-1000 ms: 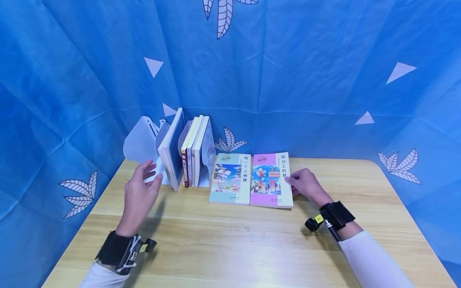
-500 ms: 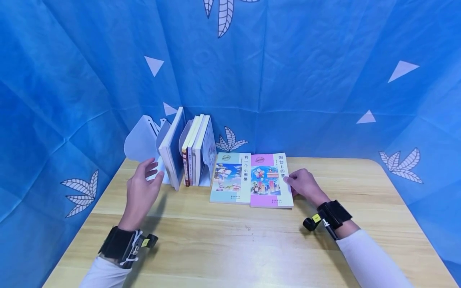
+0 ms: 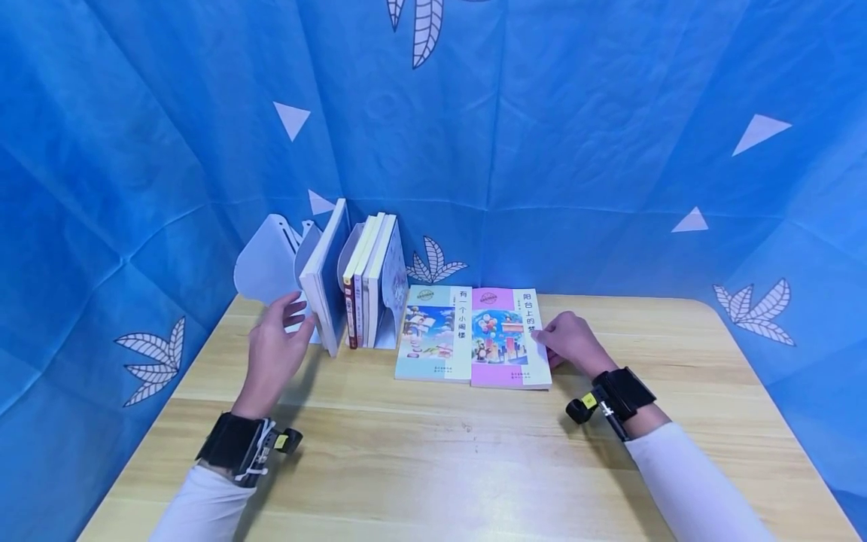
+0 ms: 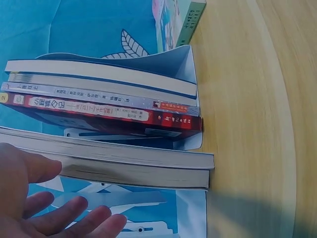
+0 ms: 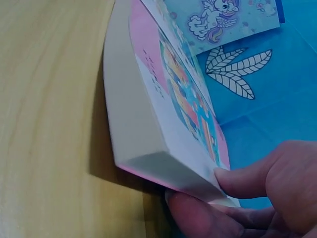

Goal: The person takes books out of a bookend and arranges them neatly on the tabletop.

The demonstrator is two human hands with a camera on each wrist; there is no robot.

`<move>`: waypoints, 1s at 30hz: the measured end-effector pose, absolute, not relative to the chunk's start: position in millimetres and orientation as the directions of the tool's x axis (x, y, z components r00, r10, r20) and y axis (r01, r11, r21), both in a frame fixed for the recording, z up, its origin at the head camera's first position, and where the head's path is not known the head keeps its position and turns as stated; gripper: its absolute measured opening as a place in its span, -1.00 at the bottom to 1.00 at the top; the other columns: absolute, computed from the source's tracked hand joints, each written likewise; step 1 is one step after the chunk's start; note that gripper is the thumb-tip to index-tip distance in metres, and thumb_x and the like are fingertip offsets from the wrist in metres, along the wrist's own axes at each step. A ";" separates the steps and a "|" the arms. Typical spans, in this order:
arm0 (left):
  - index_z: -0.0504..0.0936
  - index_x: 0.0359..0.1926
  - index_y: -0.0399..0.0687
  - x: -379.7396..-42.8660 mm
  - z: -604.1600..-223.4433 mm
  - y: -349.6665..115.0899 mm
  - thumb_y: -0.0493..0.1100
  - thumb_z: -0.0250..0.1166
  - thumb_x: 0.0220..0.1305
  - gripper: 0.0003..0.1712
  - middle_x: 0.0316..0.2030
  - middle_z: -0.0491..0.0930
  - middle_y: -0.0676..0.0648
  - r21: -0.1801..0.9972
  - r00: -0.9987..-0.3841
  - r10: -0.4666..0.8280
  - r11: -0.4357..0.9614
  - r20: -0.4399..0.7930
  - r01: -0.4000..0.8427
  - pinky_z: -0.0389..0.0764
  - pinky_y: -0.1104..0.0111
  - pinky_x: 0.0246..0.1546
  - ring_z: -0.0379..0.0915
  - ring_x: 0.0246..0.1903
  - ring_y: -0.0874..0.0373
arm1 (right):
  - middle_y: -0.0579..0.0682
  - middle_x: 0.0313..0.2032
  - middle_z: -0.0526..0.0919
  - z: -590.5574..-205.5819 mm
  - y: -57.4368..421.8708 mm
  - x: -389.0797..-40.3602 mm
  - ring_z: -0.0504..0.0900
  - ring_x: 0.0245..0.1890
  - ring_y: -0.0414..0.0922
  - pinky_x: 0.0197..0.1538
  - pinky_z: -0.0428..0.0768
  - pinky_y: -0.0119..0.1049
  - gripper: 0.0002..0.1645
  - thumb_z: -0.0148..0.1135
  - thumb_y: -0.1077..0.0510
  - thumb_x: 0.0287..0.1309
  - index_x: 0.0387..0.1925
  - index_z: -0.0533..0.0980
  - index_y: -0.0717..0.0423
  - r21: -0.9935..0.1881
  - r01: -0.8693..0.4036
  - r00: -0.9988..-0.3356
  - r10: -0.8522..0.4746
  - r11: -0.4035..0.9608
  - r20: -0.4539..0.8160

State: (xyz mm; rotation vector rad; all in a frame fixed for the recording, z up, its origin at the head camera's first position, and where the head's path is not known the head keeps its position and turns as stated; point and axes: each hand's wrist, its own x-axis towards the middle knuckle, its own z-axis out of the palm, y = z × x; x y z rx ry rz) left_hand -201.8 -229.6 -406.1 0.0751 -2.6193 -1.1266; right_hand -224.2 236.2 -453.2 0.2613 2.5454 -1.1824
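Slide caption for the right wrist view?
A right hand pinches a pink-and-white book by its edge over a wooden table.

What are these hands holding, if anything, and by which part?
The right hand pinches the pink book around the middle of its right edge; the left hand holds nothing.

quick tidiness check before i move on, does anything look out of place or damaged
The two upright books by the left hand look odd: page edges face out and they jut past the rack, while the red book nearby shows its spine. I see no damage.
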 end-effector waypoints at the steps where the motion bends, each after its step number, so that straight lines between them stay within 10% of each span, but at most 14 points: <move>1: 0.32 0.49 -0.23 -202.6 -406.2 -229.0 -0.11 0.18 0.54 -0.38 0.31 0.54 -0.39 0.718 -0.958 -0.159 0.694 0.238 0.064 0.67 -0.15 0.20 0.55 0.24 -0.34 | 0.13 -0.38 0.79 -453.0 236.5 -224.1 0.75 -0.52 -0.11 -0.39 0.80 -0.26 -0.64 0.24 0.07 0.44 -0.22 0.69 0.34 -0.713 0.301 -0.930 0.031 0.634 -0.365; 30: 0.40 0.38 -0.34 -212.7 -412.6 -222.0 -0.22 0.30 0.45 -0.43 0.13 0.65 -0.47 0.610 -0.900 -0.080 0.761 0.429 0.223 0.77 -0.10 -0.02 0.71 0.01 -0.37 | 0.06 -0.51 0.71 -460.5 242.1 -220.6 0.71 -0.55 -0.13 -0.42 0.77 -0.29 -0.56 0.20 0.00 0.50 -0.31 0.66 0.33 -0.725 0.298 -0.920 -0.014 0.621 -0.391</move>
